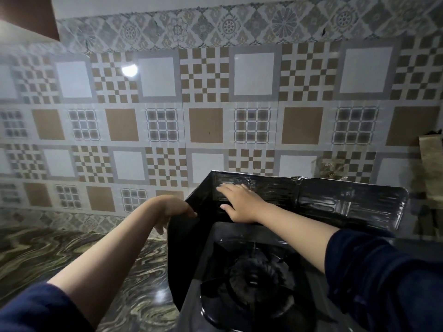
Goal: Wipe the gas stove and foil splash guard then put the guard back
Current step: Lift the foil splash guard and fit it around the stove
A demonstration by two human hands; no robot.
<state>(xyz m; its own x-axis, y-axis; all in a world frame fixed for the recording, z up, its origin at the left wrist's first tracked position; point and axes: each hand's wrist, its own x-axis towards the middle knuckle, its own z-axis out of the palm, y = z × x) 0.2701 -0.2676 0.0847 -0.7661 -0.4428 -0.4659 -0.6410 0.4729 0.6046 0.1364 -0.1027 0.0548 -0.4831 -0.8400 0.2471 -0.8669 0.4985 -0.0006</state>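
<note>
A dark, shiny foil splash guard (347, 202) stands folded around the back and left side of a black gas stove (215, 291). The stove's round burner (254, 281) shows below my right arm. My left hand (172, 209) grips the top edge of the guard's left panel. My right hand (239, 202) lies flat with fingers spread against the inner face of the back panel. No cloth is visible in either hand.
The stove sits on a dark marbled countertop (60, 255) that stretches to the left. A patterned tile wall (206, 104) rises right behind the guard. A brownish board or packet (431, 164) leans against the wall at the far right.
</note>
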